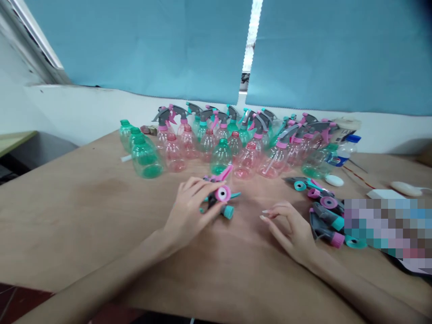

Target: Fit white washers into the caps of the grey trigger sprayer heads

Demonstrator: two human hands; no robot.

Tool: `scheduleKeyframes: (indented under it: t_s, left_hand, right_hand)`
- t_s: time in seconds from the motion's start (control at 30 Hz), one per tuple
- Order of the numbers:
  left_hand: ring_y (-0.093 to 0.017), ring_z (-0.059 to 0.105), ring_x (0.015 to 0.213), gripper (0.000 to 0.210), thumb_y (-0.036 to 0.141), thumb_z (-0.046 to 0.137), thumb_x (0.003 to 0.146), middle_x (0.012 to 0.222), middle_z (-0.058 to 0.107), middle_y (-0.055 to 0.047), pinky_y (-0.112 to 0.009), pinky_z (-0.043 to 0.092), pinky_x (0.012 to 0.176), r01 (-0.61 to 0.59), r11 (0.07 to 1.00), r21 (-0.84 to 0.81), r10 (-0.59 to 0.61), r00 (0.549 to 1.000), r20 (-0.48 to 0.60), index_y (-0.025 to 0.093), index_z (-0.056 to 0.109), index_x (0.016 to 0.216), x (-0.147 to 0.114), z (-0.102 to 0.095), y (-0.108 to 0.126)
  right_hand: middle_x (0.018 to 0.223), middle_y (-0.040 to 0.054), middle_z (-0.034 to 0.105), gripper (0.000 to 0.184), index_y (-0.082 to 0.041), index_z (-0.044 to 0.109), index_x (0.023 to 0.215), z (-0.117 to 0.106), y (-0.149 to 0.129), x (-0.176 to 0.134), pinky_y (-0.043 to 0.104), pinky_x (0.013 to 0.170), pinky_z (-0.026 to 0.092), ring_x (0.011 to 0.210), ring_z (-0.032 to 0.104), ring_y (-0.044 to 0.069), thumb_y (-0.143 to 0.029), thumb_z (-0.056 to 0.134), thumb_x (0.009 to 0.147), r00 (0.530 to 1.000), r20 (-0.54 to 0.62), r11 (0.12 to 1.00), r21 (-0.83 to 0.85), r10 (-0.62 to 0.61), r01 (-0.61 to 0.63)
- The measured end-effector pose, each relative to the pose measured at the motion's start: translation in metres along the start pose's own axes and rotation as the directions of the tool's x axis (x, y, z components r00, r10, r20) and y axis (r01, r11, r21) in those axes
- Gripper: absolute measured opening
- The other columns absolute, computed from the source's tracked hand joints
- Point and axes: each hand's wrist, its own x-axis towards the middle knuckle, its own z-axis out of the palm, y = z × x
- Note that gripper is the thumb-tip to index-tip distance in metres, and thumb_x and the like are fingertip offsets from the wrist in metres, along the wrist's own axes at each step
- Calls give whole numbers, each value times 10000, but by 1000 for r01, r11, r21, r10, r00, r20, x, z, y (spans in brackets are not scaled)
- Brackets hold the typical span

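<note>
While the left hand [189, 209] grips a pink head [222, 194], the right hand [292, 229] is bare

Pink head: pinched at its collar between left thumb and fingers, over the middle of the surface [101, 202]. Trigger pokes up and to the right. Body mostly behind the fingers; long axis probably fore-and-aft, since the collar mouth faces the wearer. From the right fingers it lies leftward and slightly farther out, a clear gap between; the left hand is nearer, already in contact. Right thumb and fingers loosely parted, nothing between them.

Teal head [227, 212] just below the pink one; cannot tell whether the left fingers have it too.

Materials: heads in hard, rounded plastic, grey bodies, coloured collars. Green bottle [221, 157] beyond the left hand, upright, open-necked, thin see-through plastic, bulbous. Pink bottle [245, 162] beside it, similar build. Fitted bottles [273, 159] to the right and behind. Heap [324, 212] of loose heads beyond the right hand. Surface brown, smooth, wood-like.
</note>
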Motion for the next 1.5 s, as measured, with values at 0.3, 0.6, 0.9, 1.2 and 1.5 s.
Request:
scheduleKeyframes:
  t_s: [0.3, 0.6, 0.9, 1.2, 1.5]
  left_hand:
    - [-263, 519, 1054, 305, 321, 557, 879, 1091, 657, -35, -399, 376, 886, 176, 948, 267, -220, 965, 145, 247, 572, 1175, -34, -35, -79]
    - [-263, 549, 1049, 274, 355, 533, 877, 1145, 637, -56, -399, 433, 911, 209, 958, 197, -264, 911, 316, 219, 615, 1100, -29, -26, -86]
    - [-299, 581, 978, 357, 467, 485, 887, 972, 684, -67, -373, 447, 803, 158, 947, 279, -250, 909, 334, 197, 624, 1074, 5, -22, -81]
    - [-257, 606, 907, 250, 373, 562, 857, 940, 679, -59, -340, 466, 741, -53, 985, 162, -24, 899, 438, 206, 638, 1027, 75, 29, 2]
    - [-284, 595, 1051, 402, 415, 540, 879, 1154, 620, -129, -385, 483, 825, -225, 967, -120, 250, 736, 629, 165, 549, 1193, 115, 131, 86]
  right_hand:
    - [927, 69, 578, 88, -197, 534, 961, 5, 6, -1, 350, 775, 495, 882, 577, 199, -162, 483, 899, 981, 193, 981, -191, 14, 24]
    - [1018, 80, 602, 161, -202, 582, 993, -26, -9, 5, 406, 845, 494, 968, 580, 224, -278, 455, 930, 900, 420, 950, -310, 114, 24]
    - [985, 80, 628, 208, -226, 649, 954, -99, 2, -16, 410, 797, 512, 931, 613, 236, -342, 481, 914, 943, 286, 890, -454, 173, -26]
    - [1054, 91, 605, 250, -246, 644, 967, -135, 15, -58, 443, 834, 510, 979, 601, 257, -433, 493, 897, 932, 112, 819, -523, 343, -239]
    - [1173, 132, 556, 351, -203, 555, 1139, -133, 28, -63, 494, 920, 471, 1109, 540, 288, -416, 569, 860, 935, 4, 818, -485, 355, -308]
